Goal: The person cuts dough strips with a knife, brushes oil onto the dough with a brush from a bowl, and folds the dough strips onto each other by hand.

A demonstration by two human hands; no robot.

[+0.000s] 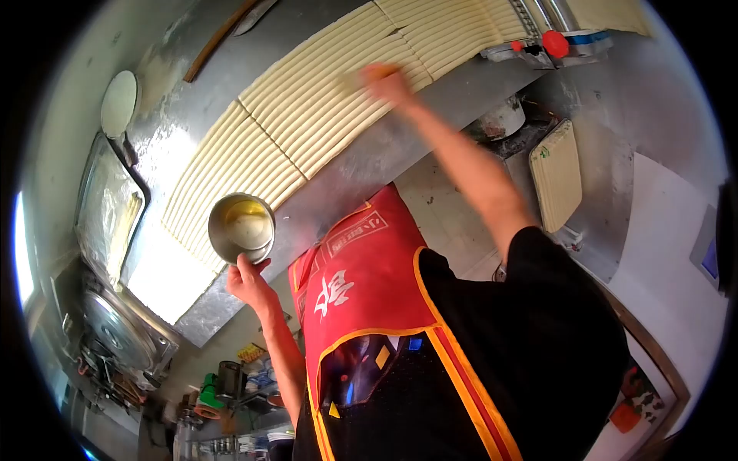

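My left hand [247, 278] is closed on the near side of a round metal cup [217, 230], held above the edge of the dough. Yellowish liquid [250, 223] shows inside it. Over the long rows of pale dough strips [292, 107], my right hand [390, 86] is closed around what looks like a brush [355, 81], with an orange part near the fingers and a pale end towards the strips. Motion smears both, so I cannot tell whether the pale end touches the dough.
The strips lie in several blocks along a metal worktable [354, 165]. A machine with a red knob [555, 44] stands at the far right end. On the left are a tray [96, 207] and a round pale disc with a handle [120, 104]. A wooden stick [219, 40] lies behind.
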